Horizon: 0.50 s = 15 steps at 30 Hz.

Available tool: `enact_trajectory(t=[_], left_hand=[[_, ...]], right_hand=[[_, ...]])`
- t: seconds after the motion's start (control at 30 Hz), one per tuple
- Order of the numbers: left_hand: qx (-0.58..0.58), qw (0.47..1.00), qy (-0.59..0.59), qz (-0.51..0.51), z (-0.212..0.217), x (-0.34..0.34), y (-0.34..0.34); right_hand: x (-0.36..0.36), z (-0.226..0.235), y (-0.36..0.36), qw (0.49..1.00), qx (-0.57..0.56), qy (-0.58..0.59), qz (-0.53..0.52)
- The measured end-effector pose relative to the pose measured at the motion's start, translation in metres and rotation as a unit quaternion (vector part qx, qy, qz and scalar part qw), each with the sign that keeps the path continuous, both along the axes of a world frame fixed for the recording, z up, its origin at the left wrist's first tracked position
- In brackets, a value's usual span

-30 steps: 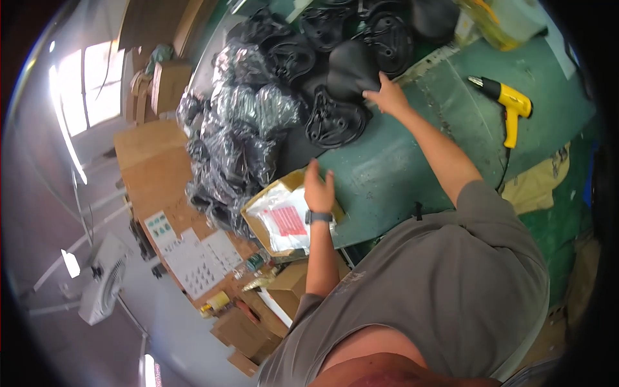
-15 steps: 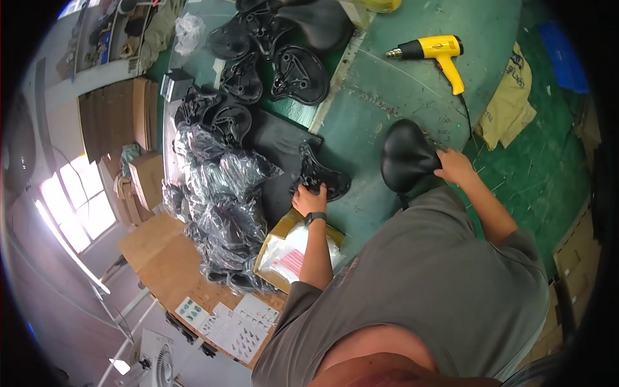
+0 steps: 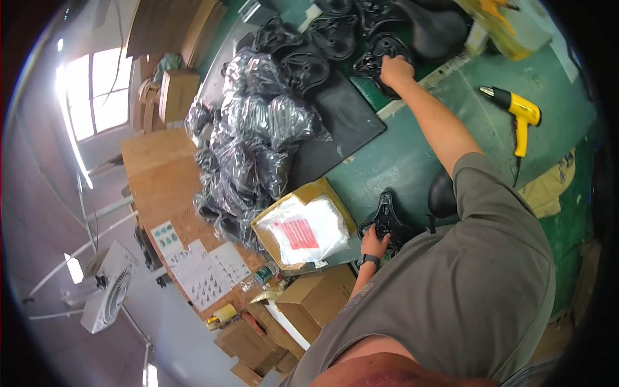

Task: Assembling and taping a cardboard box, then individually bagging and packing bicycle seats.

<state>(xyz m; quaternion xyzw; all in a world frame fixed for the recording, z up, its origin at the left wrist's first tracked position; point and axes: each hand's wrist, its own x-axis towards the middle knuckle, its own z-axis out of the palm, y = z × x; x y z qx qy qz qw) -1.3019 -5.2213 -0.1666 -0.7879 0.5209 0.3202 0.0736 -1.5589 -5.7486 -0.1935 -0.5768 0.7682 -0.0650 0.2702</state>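
Observation:
Near the table's front edge, my left hand (image 3: 373,242) grips a black bicycle saddle (image 3: 387,216), turned with its underside up. My right arm reaches far across the table, and my right hand (image 3: 396,71) has its fingers closed on the edge of another upside-down saddle (image 3: 385,46). Beside that one lie several more black saddles (image 3: 333,35), undersides showing. A smooth-topped saddle (image 3: 442,193) is half hidden behind my right sleeve. Close to my left hand stands an open carton (image 3: 261,227) holding clear plastic bags.
A yellow heat gun (image 3: 525,111) lies at the right of the green table (image 3: 412,148). Saddles in clear plastic (image 3: 248,138) are heaped on the left, next to a black mat (image 3: 351,122). Printed sheets (image 3: 206,271) and a fan (image 3: 109,287) are at lower left.
My right hand has left the smooth-topped saddle and reached to the far saddles. The saddle in my left hand has come nearer to my body. The whole view has swung left.

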Motion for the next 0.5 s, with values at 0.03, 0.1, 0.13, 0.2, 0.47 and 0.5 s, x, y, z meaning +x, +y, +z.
enact_trajectory(t=[0.03, 0.1, 0.13, 0.2, 0.47, 0.5], left_hand=[[-0.037, 0.999, 0.031, 0.005, 0.004, 0.001, -0.007], [-0.067, 0.996, 0.056, 0.033, 0.031, -0.01, -0.051], [-0.072, 0.992, 0.091, 0.057, 0.038, -0.007, -0.074], [-0.122, 0.991, 0.049, 0.014, 0.032, 0.015, -0.116], [-0.281, 0.94, -0.081, -0.177, 0.061, 0.038, -0.446], [-0.337, 0.903, -0.116, -0.24, 0.048, 0.062, -0.488]], right_hand=[[-0.001, -0.002, -0.003, 0.999, 0.034, -0.002, 0.029], [-0.019, -0.004, 0.009, 0.998, 0.031, -0.04, 0.039], [-0.023, 0.0, 0.019, 0.999, -0.006, -0.027, 0.039], [-0.027, 0.014, 0.045, 0.996, 0.017, -0.022, 0.09], [-0.086, 0.021, 0.247, 0.997, 0.033, -0.03, 0.057], [-0.082, 0.02, 0.262, 0.998, -0.02, -0.018, 0.065]])
